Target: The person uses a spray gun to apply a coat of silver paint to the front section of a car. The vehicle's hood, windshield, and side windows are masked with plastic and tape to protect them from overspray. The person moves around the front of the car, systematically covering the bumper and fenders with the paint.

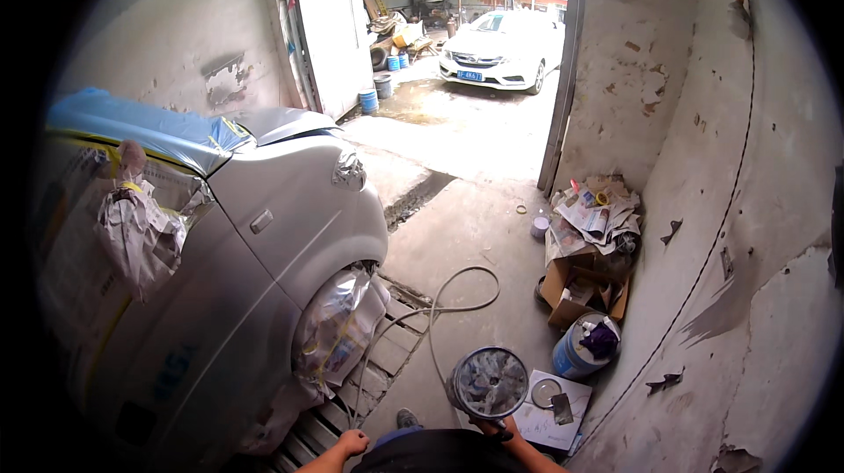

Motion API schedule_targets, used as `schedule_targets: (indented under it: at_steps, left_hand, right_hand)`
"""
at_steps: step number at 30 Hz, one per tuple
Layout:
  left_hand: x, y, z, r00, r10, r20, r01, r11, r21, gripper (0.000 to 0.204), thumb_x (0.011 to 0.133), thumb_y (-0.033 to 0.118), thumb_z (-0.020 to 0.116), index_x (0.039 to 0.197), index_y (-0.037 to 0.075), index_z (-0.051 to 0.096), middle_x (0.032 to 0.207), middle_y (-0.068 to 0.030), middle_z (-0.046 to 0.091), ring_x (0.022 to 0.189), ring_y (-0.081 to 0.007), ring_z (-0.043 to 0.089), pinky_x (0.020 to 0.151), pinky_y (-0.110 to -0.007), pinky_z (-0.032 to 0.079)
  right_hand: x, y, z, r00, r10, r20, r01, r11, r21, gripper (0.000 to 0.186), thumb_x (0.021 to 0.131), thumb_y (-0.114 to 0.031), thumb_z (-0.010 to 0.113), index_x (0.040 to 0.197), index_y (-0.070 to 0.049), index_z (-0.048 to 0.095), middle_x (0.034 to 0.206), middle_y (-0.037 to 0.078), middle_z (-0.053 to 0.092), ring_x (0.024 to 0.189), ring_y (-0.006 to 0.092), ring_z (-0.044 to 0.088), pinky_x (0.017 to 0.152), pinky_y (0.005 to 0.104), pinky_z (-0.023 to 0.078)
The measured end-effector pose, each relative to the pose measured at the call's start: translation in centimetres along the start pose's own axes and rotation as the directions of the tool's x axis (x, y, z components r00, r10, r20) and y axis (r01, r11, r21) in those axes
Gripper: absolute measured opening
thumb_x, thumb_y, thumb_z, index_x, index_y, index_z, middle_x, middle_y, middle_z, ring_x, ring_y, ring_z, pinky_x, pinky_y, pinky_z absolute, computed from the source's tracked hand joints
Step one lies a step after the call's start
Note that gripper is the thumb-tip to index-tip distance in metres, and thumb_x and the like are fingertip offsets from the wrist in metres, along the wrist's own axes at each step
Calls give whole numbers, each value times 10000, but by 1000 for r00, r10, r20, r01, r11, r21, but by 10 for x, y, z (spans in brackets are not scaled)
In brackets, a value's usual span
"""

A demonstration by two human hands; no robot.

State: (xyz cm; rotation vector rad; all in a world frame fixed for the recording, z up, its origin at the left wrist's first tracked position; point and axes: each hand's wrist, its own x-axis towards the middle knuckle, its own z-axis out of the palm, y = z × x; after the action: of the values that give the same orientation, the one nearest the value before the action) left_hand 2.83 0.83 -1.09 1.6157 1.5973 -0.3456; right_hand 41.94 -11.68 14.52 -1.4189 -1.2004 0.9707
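My right hand [498, 428] is closed at the lower middle, wrapped round what looks like a paint spray gun, its handle mostly hidden. The gun's round cup [492, 382] faces up, dark-rimmed, with a streaky grey top. A grey hose [432, 341] loops over the floor and runs up beside the cup. Lower left of it, my left hand [354, 442] is curled closed; another stretch of hose meets it or passes behind it. To the left stands a whitish-grey vehicle body [290, 200], its wheel wrapped in masking paper [338, 323] and its windscreen under blue film [167, 130].
By the right wall stand a blue paint bucket [571, 356], an open cardboard box [563, 293] and heaped paper [593, 214]. A white board [532, 423] with a round lid lies beside my right hand. Slatted floor grating edges the vehicle. A white car [497, 51] is parked outside the doorway.
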Motion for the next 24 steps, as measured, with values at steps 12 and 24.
schedule_targets:
  at_steps: [12, 24]
  left_hand:
    - [2, 1, 6, 1000, 30, 2, -30, 999, 26, 312, 721, 346, 590, 838, 80, 704, 830, -127, 683, 812, -262, 656, 766, -354, 507]
    - [-9, -14, 8, 997, 77, -23, -75, 993, 91, 279, 745, 307, 593, 875, 78, 689, 777, -104, 684, 771, -240, 657, 730, -344, 509]
  right_hand:
    - [-4, 12, -1, 984, -173, -39, 172, 984, -38, 192, 799, -143, 651, 952, -29, 639, 895, 133, 663, 836, 261, 638, 742, 341, 473]
    - [-7, 17, 6, 993, -115, -37, 113, 992, -63, 201, 800, -186, 645, 941, -43, 640, 878, 146, 659, 840, 325, 632, 725, 368, 475]
